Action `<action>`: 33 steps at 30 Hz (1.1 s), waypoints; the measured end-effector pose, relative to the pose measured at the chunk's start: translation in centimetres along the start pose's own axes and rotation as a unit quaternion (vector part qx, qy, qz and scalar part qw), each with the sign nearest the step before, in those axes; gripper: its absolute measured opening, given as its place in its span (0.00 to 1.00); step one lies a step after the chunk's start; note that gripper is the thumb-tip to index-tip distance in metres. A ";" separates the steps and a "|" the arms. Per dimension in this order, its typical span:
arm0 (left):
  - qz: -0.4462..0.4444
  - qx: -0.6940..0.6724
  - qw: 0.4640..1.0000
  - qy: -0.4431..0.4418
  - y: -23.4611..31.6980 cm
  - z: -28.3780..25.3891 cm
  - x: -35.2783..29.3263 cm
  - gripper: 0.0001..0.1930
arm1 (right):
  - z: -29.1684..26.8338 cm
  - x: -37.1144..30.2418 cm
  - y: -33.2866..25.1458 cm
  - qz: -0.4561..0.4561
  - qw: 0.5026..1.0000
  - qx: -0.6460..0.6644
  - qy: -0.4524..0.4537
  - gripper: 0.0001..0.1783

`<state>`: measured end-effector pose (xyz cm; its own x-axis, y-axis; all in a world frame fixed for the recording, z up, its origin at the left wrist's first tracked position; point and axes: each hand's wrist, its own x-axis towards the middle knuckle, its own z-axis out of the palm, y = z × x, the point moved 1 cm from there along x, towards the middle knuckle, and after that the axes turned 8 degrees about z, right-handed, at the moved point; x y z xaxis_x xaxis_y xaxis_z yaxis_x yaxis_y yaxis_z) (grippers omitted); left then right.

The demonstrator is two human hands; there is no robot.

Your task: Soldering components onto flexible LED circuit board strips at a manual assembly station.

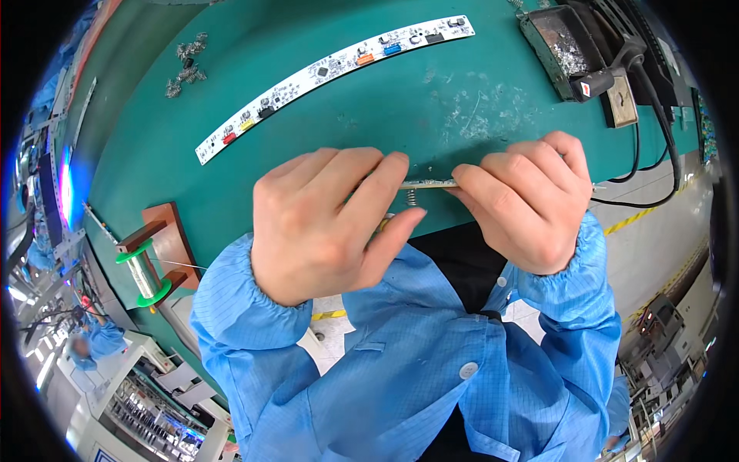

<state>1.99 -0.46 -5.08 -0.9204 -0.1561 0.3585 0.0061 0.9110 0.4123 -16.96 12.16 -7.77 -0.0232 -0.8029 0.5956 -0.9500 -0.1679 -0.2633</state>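
A narrow circuit board [431, 185] is held nearly edge-on between my hands, above the front of the green work mat. A small coil spring [412, 198] stands out from its underside, close to my left thumb. My left hand [319, 223] is closed round the board's left part, its fingertips at the upper edge and the thumb below. The right part is pinched between the fingers and thumb of my right hand [531, 202]. Most of the board is hidden by my hands. Farther back lies a long, curved white circuit board [304, 83] with red, yellow, orange and blue connectors.
A small pile of springs [187, 65] lies at the far left. A solder wire spool [144, 279] with green flanges sits on a brown stand at left. At the far right are a metal tray [566, 46] of solder scraps, a soldering iron [596, 83] and a black cable [673, 165].
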 end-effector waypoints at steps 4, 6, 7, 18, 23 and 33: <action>0.037 0.011 0.999 0.017 -0.5 0.9 -0.1 0.19 | -0.2 -0.4 0.4 0.007 1.000 0.000 -0.003 0.16; 0.056 0.024 0.998 0.030 -0.8 1.2 -0.1 0.18 | -0.1 -0.5 0.4 -0.002 1.000 0.002 -0.001 0.16; 0.077 0.034 0.995 0.050 -0.9 1.3 -0.1 0.17 | -0.2 -0.4 0.4 0.002 1.000 0.003 0.001 0.16; 0.123 0.053 0.987 0.089 -1.3 1.7 0.1 0.15 | -0.7 -0.1 0.0 0.026 0.999 0.017 -0.006 0.18; 0.080 0.018 0.993 0.081 -0.8 1.7 0.0 0.11 | -1.0 0.1 -0.5 0.031 0.999 0.009 -0.019 0.19; 0.075 -0.016 0.996 0.043 -1.1 1.4 0.0 0.17 | -0.8 0.0 -0.2 0.033 0.999 0.015 -0.022 0.18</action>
<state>1.48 -0.95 -6.69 -0.8717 -0.0521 0.4872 0.1544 0.9145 0.3740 -17.01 12.70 -7.12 -0.0710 -0.8369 0.5427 -0.9372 -0.1303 -0.3236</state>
